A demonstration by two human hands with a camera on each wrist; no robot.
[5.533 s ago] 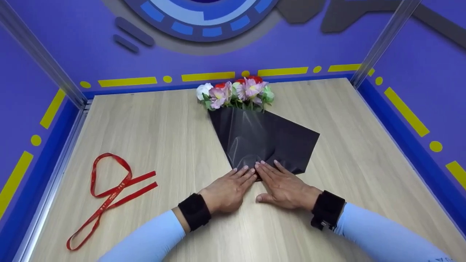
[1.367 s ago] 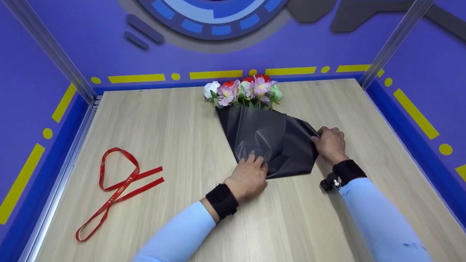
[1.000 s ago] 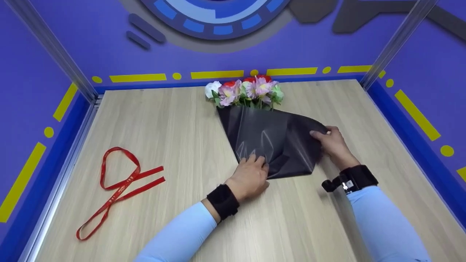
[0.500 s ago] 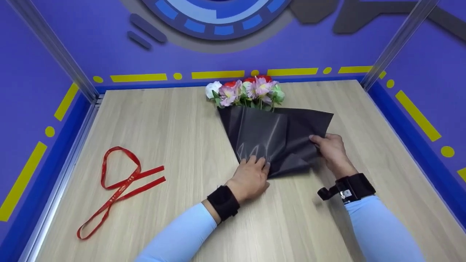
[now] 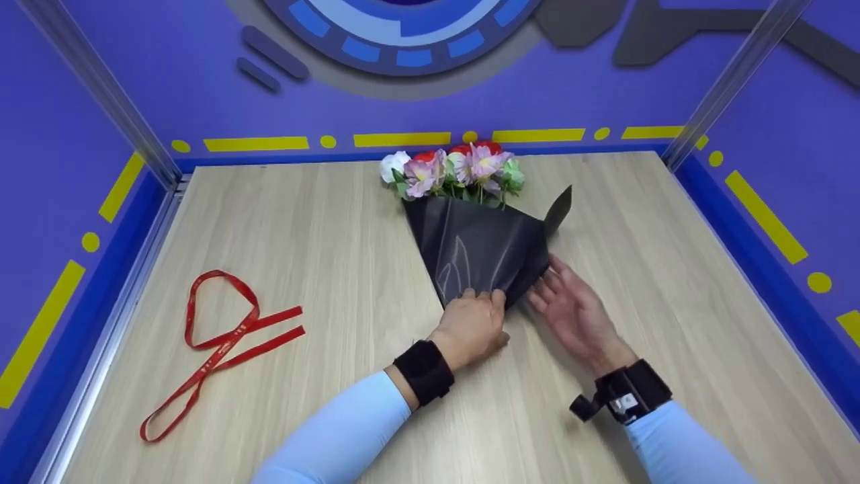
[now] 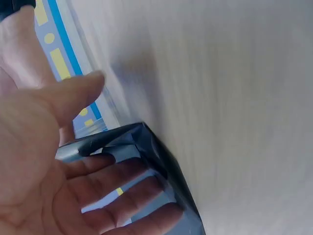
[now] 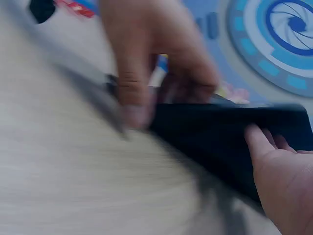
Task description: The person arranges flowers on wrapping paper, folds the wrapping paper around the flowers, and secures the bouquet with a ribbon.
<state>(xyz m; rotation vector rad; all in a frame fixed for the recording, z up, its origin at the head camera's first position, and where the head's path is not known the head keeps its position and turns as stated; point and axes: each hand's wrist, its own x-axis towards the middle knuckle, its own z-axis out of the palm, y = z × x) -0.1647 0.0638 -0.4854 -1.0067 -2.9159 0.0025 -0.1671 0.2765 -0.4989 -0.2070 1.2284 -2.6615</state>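
Note:
A bunch of artificial flowers (image 5: 463,171), white, red, pink and pale green, lies at the far middle, its stems hidden in black wrapping paper (image 5: 470,249). My left hand (image 5: 470,329) presses its fingers on the narrow lower end of the wrap; the left wrist view shows them extended over the paper, thumb apart. My right hand (image 5: 574,312), palm turned up, has its straight fingers against the folded right side. Above it a paper corner (image 5: 559,210) sticks up. In the right wrist view the dark paper (image 7: 220,142) stands raised between both hands.
A looped red ribbon (image 5: 222,349) lies on the left of the wooden table (image 5: 322,235). Blue-purple panels (image 5: 168,87) with yellow marks enclose the back and sides.
My right hand has let go of the paper's right edge and turned palm up. The right flap, spread outward before, is now folded in underneath. My left hand stays on the lower end.

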